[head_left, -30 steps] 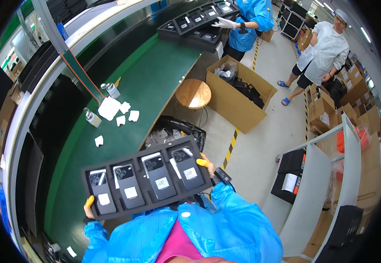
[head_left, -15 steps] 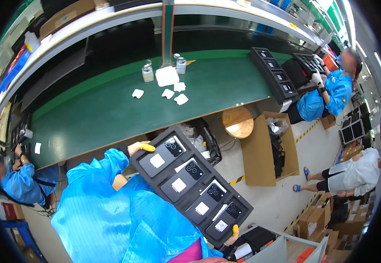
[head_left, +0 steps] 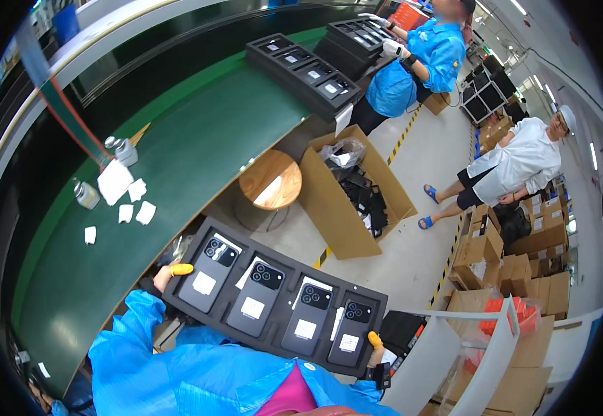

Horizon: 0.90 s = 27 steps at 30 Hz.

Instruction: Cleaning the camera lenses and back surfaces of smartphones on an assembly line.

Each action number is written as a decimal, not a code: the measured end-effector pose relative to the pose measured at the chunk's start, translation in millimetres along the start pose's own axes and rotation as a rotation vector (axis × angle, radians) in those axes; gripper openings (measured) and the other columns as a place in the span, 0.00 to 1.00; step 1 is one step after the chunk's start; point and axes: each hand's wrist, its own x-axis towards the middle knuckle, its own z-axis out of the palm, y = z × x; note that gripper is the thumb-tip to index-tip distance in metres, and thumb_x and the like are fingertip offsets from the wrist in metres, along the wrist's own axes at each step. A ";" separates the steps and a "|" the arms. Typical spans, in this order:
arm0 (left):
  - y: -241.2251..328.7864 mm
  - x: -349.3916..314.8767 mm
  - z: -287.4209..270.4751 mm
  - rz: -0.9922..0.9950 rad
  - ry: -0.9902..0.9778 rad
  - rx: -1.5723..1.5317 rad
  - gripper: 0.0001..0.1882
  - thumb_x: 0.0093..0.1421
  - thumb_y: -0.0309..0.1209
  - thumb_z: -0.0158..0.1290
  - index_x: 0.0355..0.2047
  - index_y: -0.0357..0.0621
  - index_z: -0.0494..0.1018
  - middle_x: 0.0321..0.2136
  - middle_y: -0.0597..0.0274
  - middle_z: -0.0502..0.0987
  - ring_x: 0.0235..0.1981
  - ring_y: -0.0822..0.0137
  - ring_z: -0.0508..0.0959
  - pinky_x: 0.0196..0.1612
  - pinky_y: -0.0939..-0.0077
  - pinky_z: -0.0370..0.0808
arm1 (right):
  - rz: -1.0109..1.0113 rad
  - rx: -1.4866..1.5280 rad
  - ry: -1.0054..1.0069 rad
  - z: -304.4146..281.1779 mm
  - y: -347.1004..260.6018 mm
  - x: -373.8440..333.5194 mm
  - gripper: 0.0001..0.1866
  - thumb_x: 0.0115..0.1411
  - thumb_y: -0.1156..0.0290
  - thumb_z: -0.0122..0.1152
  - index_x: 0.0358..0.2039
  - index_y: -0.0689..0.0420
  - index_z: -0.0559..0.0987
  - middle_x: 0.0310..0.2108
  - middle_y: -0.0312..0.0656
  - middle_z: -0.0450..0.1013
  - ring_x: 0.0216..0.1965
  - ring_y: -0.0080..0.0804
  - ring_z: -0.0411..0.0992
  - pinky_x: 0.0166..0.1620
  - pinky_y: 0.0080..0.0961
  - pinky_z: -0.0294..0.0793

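Observation:
A black foam tray is held up in front of my body by both hands, tilted so its right end lies lower. Several dark smartphones sit side by side in its slots, each with a white label on its back and a camera block at the far end. White slips of paper stick out beside the phones. My left hand grips the left end, its thumb in a yellow finger cover on the rim. At the right end my right hand grips likewise, yellow-covered thumb on top, other fingers hidden.
A green workbench runs along the left, with dispenser bottles and white cloths. Ahead are a round wooden stool and a cardboard box. A co-worker handles trays; another person stands right.
My view has swung to the right, so the bench has shifted left. The tray is still in both hands and has turned closer to level across my body.

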 end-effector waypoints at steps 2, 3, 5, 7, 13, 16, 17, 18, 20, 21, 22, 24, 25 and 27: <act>-1.6 22.0 12.7 -0.028 0.042 0.079 0.24 0.54 0.29 0.53 0.53 0.42 0.67 0.40 0.54 0.77 0.35 0.63 0.80 0.38 0.70 0.79 | -0.009 0.025 -0.013 -8.2 -15.2 13.4 0.26 0.55 0.68 0.54 0.55 0.59 0.65 0.44 0.49 0.71 0.43 0.43 0.74 0.46 0.39 0.76; 0.1 33.5 20.1 -0.033 0.018 0.103 0.24 0.55 0.29 0.53 0.53 0.42 0.67 0.40 0.55 0.77 0.36 0.63 0.80 0.38 0.71 0.79 | 0.034 0.055 -0.025 -35.4 -17.3 27.6 0.26 0.55 0.67 0.54 0.55 0.59 0.66 0.45 0.50 0.71 0.45 0.43 0.73 0.48 0.39 0.75; -1.5 44.8 49.0 -0.005 0.024 0.128 0.23 0.55 0.30 0.52 0.52 0.41 0.68 0.40 0.55 0.77 0.36 0.62 0.80 0.38 0.71 0.79 | 0.056 0.067 -0.007 -67.7 -23.3 50.4 0.26 0.55 0.67 0.54 0.55 0.60 0.66 0.46 0.50 0.71 0.45 0.44 0.73 0.48 0.38 0.75; -2.7 71.5 73.3 0.119 0.108 0.116 0.21 0.55 0.30 0.52 0.50 0.39 0.69 0.40 0.52 0.77 0.36 0.61 0.80 0.39 0.70 0.79 | 0.065 0.080 -0.011 -70.4 -46.4 99.3 0.26 0.55 0.67 0.54 0.55 0.60 0.66 0.47 0.51 0.70 0.45 0.45 0.72 0.48 0.38 0.75; 21.6 79.3 143.9 0.049 0.139 0.025 0.22 0.55 0.34 0.52 0.48 0.35 0.70 0.38 0.48 0.78 0.35 0.59 0.80 0.41 0.69 0.78 | 0.216 -0.008 -0.022 -16.8 -165.7 151.3 0.23 0.55 0.65 0.57 0.49 0.62 0.71 0.39 0.49 0.75 0.36 0.41 0.76 0.41 0.36 0.78; 54.4 82.8 182.5 0.100 0.162 -0.004 0.21 0.55 0.35 0.52 0.47 0.36 0.72 0.36 0.51 0.78 0.34 0.61 0.80 0.39 0.71 0.78 | 0.195 -0.060 -0.078 9.3 -202.1 175.3 0.23 0.56 0.63 0.57 0.49 0.63 0.71 0.38 0.49 0.75 0.36 0.41 0.76 0.41 0.34 0.78; 68.1 82.0 190.8 0.131 0.190 0.022 0.21 0.55 0.36 0.52 0.46 0.36 0.72 0.36 0.51 0.78 0.34 0.61 0.80 0.38 0.72 0.78 | 0.186 -0.061 -0.079 17.3 -207.8 181.6 0.23 0.56 0.63 0.57 0.49 0.63 0.71 0.38 0.49 0.75 0.36 0.41 0.76 0.41 0.34 0.78; 79.3 85.1 195.1 0.168 0.222 0.047 0.21 0.55 0.36 0.52 0.46 0.36 0.72 0.36 0.51 0.78 0.33 0.62 0.80 0.38 0.72 0.78 | 0.179 -0.064 -0.087 23.9 -211.7 192.6 0.24 0.56 0.63 0.57 0.49 0.63 0.71 0.39 0.49 0.75 0.36 0.41 0.76 0.41 0.34 0.78; 106.7 100.7 184.1 0.233 0.246 0.118 0.21 0.53 0.36 0.53 0.45 0.38 0.73 0.36 0.52 0.79 0.34 0.62 0.80 0.39 0.71 0.77 | 0.182 -0.090 -0.107 42.1 -217.1 214.7 0.25 0.56 0.63 0.56 0.52 0.60 0.69 0.41 0.47 0.74 0.38 0.40 0.76 0.42 0.34 0.77; 123.0 103.8 182.9 0.276 0.266 0.108 0.22 0.52 0.37 0.54 0.45 0.38 0.73 0.36 0.52 0.79 0.34 0.61 0.80 0.40 0.70 0.77 | 0.158 -0.094 -0.151 54.6 -218.2 227.3 0.25 0.57 0.63 0.56 0.53 0.59 0.68 0.42 0.46 0.73 0.39 0.39 0.75 0.43 0.33 0.77; 140.8 108.3 183.6 0.318 0.284 0.098 0.22 0.52 0.38 0.55 0.45 0.39 0.73 0.36 0.52 0.79 0.35 0.61 0.80 0.40 0.70 0.77 | 0.133 -0.099 -0.192 69.0 -219.7 240.8 0.26 0.57 0.63 0.55 0.55 0.57 0.66 0.44 0.45 0.72 0.41 0.38 0.74 0.45 0.33 0.76; 180.2 110.5 205.7 0.287 0.304 -0.034 0.23 0.51 0.39 0.55 0.45 0.39 0.73 0.37 0.52 0.79 0.35 0.61 0.80 0.42 0.69 0.77 | 0.109 -0.121 -0.174 104.5 -226.4 257.8 0.26 0.57 0.63 0.55 0.56 0.56 0.65 0.45 0.43 0.70 0.43 0.34 0.72 0.46 0.30 0.74; 204.8 117.8 203.9 0.277 0.298 -0.045 0.23 0.51 0.39 0.55 0.46 0.39 0.73 0.38 0.52 0.79 0.35 0.60 0.80 0.42 0.68 0.78 | 0.076 -0.121 -0.199 123.9 -227.3 271.7 0.26 0.57 0.63 0.55 0.55 0.56 0.65 0.44 0.42 0.70 0.43 0.34 0.72 0.45 0.29 0.74; 250.5 141.0 206.5 0.321 0.345 -0.023 0.24 0.51 0.39 0.56 0.46 0.38 0.73 0.38 0.52 0.79 0.35 0.60 0.80 0.42 0.68 0.78 | 0.019 -0.119 -0.242 156.7 -228.4 302.2 0.27 0.57 0.63 0.56 0.56 0.56 0.64 0.45 0.42 0.69 0.44 0.33 0.71 0.47 0.28 0.73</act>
